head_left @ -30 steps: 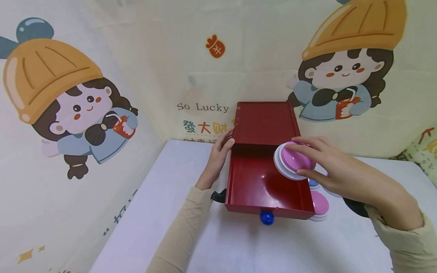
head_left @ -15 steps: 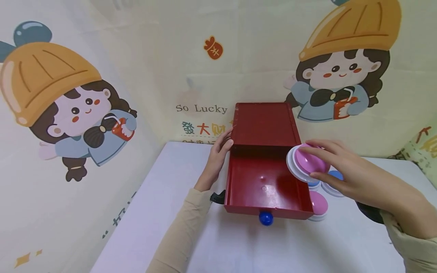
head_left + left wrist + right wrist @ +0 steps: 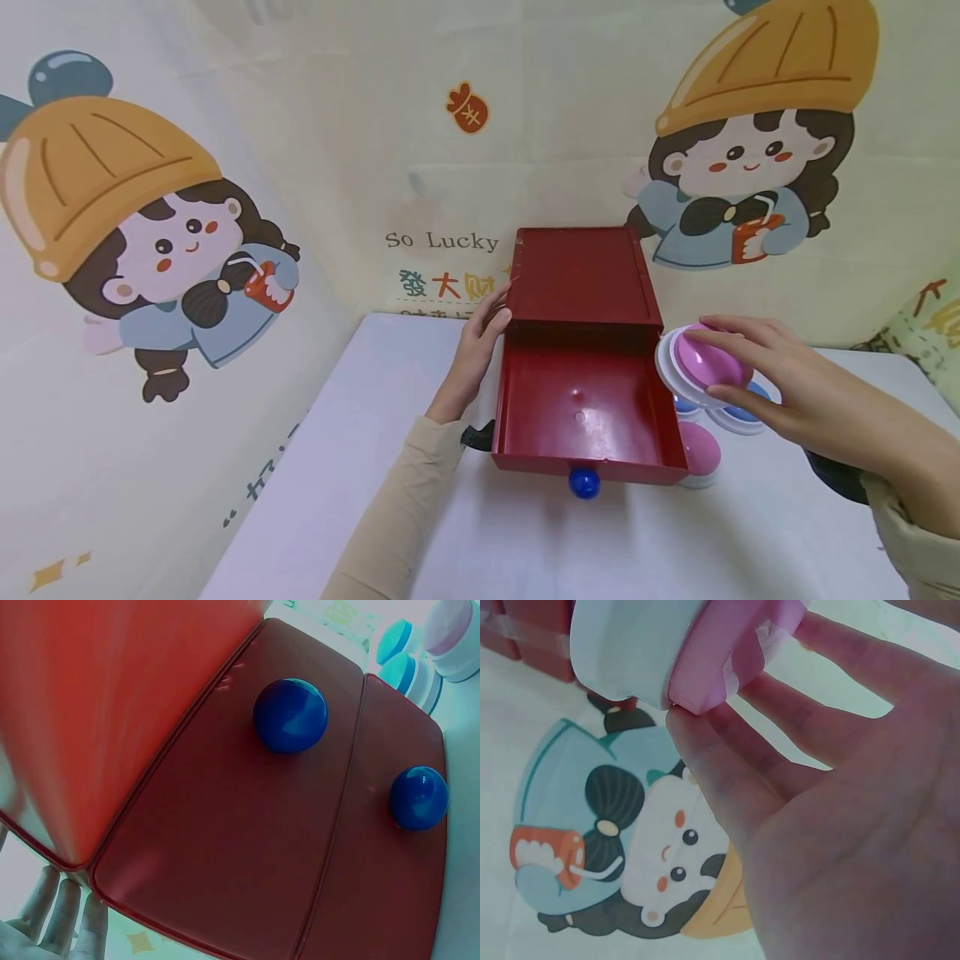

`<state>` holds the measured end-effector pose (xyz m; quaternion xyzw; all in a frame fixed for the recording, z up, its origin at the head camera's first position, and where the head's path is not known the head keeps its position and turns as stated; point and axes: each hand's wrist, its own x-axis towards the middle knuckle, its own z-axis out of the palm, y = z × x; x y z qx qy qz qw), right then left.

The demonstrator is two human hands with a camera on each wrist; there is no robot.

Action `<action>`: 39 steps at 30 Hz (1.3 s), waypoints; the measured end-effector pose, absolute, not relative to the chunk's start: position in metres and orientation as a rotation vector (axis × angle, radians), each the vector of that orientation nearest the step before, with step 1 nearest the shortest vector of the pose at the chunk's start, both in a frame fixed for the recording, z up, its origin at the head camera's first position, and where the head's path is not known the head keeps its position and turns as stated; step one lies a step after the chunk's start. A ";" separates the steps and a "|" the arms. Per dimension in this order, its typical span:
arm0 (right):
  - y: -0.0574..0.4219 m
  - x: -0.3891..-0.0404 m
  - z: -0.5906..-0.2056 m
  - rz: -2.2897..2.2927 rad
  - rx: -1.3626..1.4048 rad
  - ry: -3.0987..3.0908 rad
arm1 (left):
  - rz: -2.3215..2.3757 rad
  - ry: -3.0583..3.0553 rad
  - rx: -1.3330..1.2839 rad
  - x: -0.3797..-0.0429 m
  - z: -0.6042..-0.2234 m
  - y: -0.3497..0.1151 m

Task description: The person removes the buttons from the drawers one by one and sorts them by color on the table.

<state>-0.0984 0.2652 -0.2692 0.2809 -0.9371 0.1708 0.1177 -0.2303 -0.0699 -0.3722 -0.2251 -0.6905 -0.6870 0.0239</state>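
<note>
My right hand (image 3: 798,379) pinches a pink-topped white push-button buzzer (image 3: 711,357) between thumb and fingers, holding it tilted beyond the right rim of a pulled-out red drawer (image 3: 577,425). In the right wrist view, the fingertips meet the pink part of the buzzer (image 3: 720,664). That drawer belongs to a red drawer cabinet (image 3: 581,275), and its inside shows nothing lying in it. At the cabinet's left side, my left hand (image 3: 474,354) rests with extended fingers. In the left wrist view, straight fingers (image 3: 64,919) touch the cabinet's edge.
On the white table (image 3: 390,400), right of the drawer, stand another pink buzzer (image 3: 701,450) and blue-topped buzzers (image 3: 750,407), partly hidden. Blue knobs (image 3: 291,716) stick out from the lower drawer fronts. A printed cloth wall (image 3: 375,125) rises behind.
My right hand has carried the pink buzzer to the right, from over the open drawer to beyond its right rim. The left hand stays against the cabinet.
</note>
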 end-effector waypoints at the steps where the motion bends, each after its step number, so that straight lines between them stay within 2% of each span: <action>1: 0.267 -0.098 -0.270 0.495 0.817 -2.742 | -2.118 -2.138 -0.696 -0.231 -0.374 -0.070; 15: 0.284 -0.098 -0.285 0.561 0.707 -2.822 | -2.108 -2.132 -0.697 -0.231 -0.375 -0.070; 23: 0.301 -0.097 -0.298 0.562 0.683 -2.817 | -2.122 -2.135 -0.708 -0.217 -0.357 -0.069; 39: 0.339 -0.094 -0.341 0.604 0.692 -2.799 | -2.114 -2.136 -0.706 -0.211 -0.351 -0.067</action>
